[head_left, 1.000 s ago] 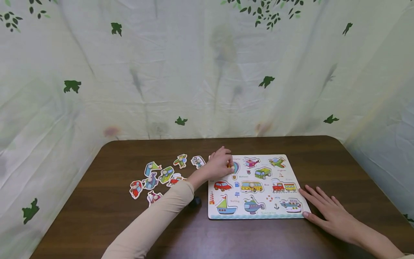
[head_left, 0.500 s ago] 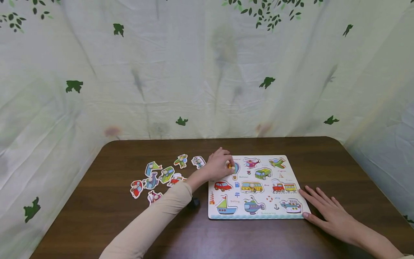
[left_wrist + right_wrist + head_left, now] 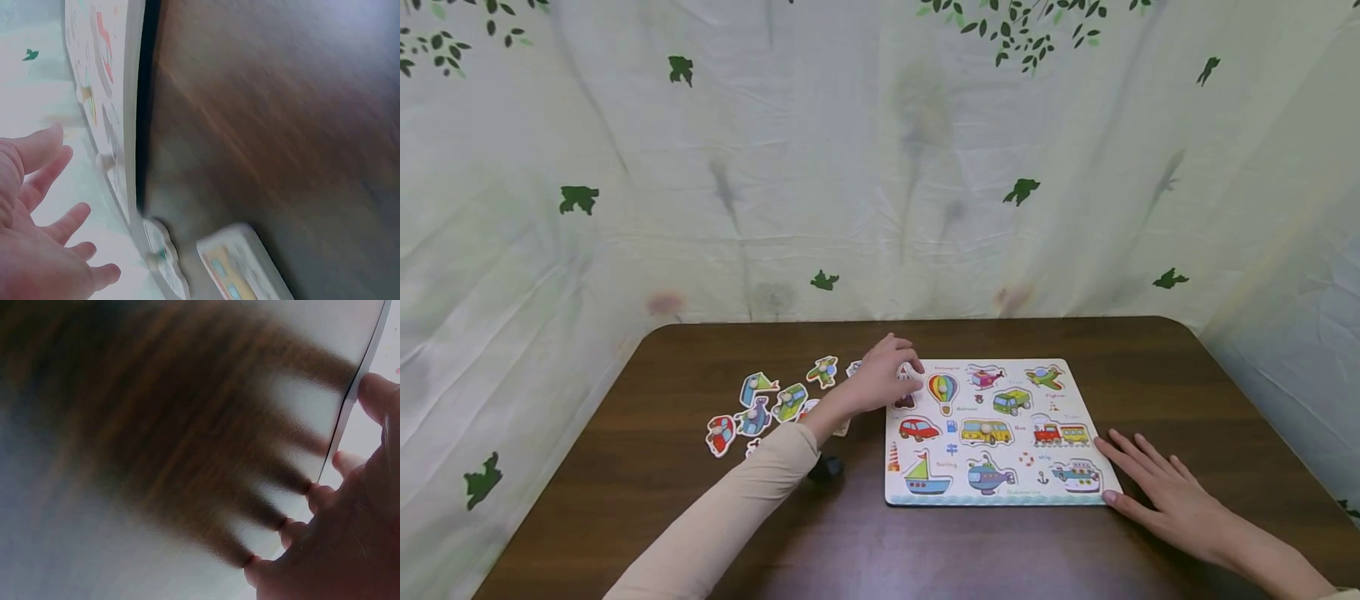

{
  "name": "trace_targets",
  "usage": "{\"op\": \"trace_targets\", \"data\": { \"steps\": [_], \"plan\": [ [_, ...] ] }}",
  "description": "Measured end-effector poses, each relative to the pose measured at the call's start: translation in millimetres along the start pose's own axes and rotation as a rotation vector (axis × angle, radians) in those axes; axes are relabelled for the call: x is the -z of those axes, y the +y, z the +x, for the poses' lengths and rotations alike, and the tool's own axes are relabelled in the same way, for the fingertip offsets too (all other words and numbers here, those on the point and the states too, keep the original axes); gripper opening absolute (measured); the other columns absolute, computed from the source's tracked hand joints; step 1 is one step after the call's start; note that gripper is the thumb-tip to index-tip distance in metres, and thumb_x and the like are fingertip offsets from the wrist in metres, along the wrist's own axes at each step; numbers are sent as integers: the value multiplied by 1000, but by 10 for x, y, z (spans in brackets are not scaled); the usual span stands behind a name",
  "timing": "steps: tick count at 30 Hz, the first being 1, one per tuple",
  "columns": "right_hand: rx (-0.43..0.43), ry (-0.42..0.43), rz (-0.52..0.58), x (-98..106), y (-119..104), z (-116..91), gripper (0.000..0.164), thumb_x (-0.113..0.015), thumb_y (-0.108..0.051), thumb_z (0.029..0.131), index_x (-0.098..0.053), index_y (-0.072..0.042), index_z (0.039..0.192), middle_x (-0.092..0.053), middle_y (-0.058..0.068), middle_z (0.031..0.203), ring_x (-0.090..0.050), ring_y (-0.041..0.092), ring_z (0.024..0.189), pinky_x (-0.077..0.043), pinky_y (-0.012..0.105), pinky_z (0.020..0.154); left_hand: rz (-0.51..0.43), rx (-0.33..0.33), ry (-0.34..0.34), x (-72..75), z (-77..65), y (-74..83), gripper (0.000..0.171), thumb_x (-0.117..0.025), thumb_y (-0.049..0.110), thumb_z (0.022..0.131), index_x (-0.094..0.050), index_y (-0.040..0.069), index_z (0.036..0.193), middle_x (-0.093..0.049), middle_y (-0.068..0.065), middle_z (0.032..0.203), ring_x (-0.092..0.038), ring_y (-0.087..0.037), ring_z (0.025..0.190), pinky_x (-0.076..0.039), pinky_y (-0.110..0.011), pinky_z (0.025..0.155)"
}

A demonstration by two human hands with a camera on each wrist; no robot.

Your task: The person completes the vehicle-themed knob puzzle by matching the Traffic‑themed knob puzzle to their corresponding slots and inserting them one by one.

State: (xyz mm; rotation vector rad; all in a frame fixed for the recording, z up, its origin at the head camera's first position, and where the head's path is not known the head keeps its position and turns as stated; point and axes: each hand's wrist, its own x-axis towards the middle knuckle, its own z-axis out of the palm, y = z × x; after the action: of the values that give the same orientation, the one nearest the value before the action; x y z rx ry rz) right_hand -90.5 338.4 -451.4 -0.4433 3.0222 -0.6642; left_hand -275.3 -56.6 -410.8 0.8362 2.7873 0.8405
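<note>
White rectangular picture board (image 3: 1026, 480) with colourful vehicle pictures, rounded corners, lying on dark brown wood-grain counter (image 3: 1000, 554), right of clustered flat white-edged cutout pieces (image 3: 790, 403), some with knobs. Left hand (image 3: 878, 377) over board's upper left corner, fingers loosely bent, holding nothing; beige sleeve (image 3: 730, 508) hides some pieces. Right hand (image 3: 1176, 504) with fingers spread, near straight, thumb touching board's right edge. Pale cloth (image 3: 820, 167) with green leaf prints behind counter. Wood surface extends along board's near and far edges.

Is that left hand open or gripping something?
Open: the person's bare left hand grips nothing, its fingers spread apart, at the left end of the white rectangular puzzle board.
</note>
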Motion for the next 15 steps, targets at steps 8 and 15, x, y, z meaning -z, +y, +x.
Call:
{"op": "trace_targets", "data": {
  "steps": [8,15],
  "plan": [
    [9,5,-9,4,-7,0,68,-62,-42,95,-32,-28,154,-29,16,157,-18,50,141,-10,76,98,17,-36,21,155,-134,-112,12,-70,21,91,-71,13,100,-47,-17,142,-18,-39,145,-15,-58,113],
    [11,8,-19,7,-31,7,68,-63,-41,95,-33,-27,154,-30,16,156,-20,50,140,-13,76,97,14,-92,54,295,-289,-210,15,-72,20,88,-73,9,98,-52,-22,136,-23,-44,142,-18,-57,112]
  ]
}}
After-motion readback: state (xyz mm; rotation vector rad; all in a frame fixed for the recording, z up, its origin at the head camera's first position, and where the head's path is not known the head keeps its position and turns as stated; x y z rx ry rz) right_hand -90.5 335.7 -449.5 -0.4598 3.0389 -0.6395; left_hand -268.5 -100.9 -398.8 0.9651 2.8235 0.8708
